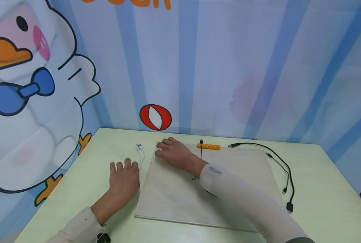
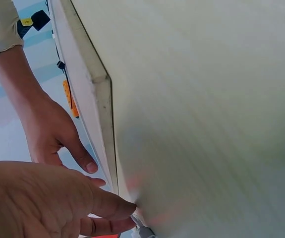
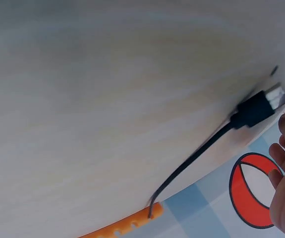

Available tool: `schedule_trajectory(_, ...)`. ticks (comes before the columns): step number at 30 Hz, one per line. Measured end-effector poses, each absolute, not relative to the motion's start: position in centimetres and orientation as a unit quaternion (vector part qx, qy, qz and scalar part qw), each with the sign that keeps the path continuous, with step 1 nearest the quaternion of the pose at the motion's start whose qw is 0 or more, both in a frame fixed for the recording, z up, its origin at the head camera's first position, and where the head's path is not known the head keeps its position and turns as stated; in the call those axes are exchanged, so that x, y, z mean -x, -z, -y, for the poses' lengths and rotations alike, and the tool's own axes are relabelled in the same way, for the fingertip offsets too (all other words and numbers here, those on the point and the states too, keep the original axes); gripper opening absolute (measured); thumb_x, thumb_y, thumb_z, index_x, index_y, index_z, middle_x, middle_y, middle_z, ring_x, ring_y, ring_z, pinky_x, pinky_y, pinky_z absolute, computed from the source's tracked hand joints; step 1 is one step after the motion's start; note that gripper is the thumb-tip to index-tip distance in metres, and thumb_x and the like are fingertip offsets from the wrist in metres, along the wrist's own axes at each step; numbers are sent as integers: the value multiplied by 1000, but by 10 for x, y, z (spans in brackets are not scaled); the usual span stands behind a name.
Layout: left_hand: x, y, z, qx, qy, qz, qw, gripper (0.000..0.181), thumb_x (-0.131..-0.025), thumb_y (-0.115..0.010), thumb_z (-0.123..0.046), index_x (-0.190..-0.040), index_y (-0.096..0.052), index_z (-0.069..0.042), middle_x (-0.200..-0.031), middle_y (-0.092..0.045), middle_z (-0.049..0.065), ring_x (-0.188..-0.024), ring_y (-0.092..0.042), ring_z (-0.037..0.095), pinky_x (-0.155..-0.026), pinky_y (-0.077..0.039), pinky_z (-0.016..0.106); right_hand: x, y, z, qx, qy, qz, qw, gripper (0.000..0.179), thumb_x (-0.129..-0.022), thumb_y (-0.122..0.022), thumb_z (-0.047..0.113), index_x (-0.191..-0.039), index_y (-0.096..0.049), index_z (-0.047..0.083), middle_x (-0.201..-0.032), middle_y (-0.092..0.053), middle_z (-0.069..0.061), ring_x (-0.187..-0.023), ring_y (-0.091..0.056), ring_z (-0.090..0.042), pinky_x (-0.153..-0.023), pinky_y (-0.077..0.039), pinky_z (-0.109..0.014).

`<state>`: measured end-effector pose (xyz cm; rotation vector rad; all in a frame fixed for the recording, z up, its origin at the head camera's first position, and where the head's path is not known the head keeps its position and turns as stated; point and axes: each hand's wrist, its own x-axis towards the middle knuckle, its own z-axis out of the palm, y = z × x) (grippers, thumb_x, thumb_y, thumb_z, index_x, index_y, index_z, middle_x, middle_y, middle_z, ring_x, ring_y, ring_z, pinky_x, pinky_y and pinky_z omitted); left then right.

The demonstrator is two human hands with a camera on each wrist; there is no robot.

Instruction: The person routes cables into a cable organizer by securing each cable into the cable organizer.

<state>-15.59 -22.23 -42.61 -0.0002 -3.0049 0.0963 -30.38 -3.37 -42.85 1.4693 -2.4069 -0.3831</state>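
My left hand (image 1: pixel 124 179) is over the table just left of the board, fingers spread and pointing forward, beside a thin white cable (image 1: pixel 144 156). In the left wrist view its grey-white plug (image 2: pixel 144 232) shows just past my thumb and a finger. My right hand (image 1: pixel 177 153) is over the far left corner of the pale board (image 1: pixel 168 199), fingers loosely bent; I see nothing held. Behind its wrist, a black USB cable (image 1: pixel 201 152) crosses an orange cable holder (image 1: pixel 211 146) at the board's far edge. In the right wrist view its black plug (image 3: pixel 255 108) appears large.
To the right lie a thick black cable (image 1: pixel 282 160) with a plug at each end and a thinner black cable (image 1: pixel 285 170). Small dark marks (image 1: pixel 194 178) show beside my right forearm. A printed cloth backdrop (image 1: pixel 210 74) stands behind the pale green table (image 1: pixel 320 195).
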Motion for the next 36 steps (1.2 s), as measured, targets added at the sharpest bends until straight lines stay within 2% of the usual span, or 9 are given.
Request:
schedule_trajectory(10,155,426,221,3,-29,997,70,16,-103,-68,-7,-112,-70,7,-112,-63,26,-113,-65,54,-121,-40,76,296,424,48,-521,140,830,138,34,-114,-67,17,-145,-74,30,-154,-69,1,-139,-63,-19,-126,-48,-37)
schedule_trajectory(17,152,423,221,2,-29,998,55,19,-98,-73,-8,-106,-70,8,-109,-63,25,-113,-65,54,-120,-40,75,296,419,56,-527,160,821,150,35,-114,-64,15,-144,-74,31,-157,-68,2,-139,-63,-20,-124,-48,-36)
schedule_trajectory(23,148,421,221,0,-32,998,56,18,-97,-73,-8,-104,-71,8,-107,-63,24,-111,-65,53,-119,-41,74,298,418,66,-525,168,826,116,46,-115,-64,18,-157,-66,38,-175,-54,4,-148,-58,-20,-130,-44,-38)
schedule_trajectory(27,143,423,220,10,-25,998,62,16,-95,-73,-7,-103,-71,7,-107,-64,23,-108,-65,51,-117,-42,74,297,420,74,-533,172,821,110,49,-117,-60,17,-159,-63,42,-180,-47,6,-150,-57,-19,-130,-43,-39)
schedule_trajectory(36,137,423,222,8,-13,999,50,12,-95,-74,-5,-100,-71,6,-108,-65,24,-111,-65,51,-119,-40,75,292,421,85,-527,186,821,114,43,-116,-63,20,-155,-65,38,-177,-51,6,-149,-58,-18,-128,-44,-35)
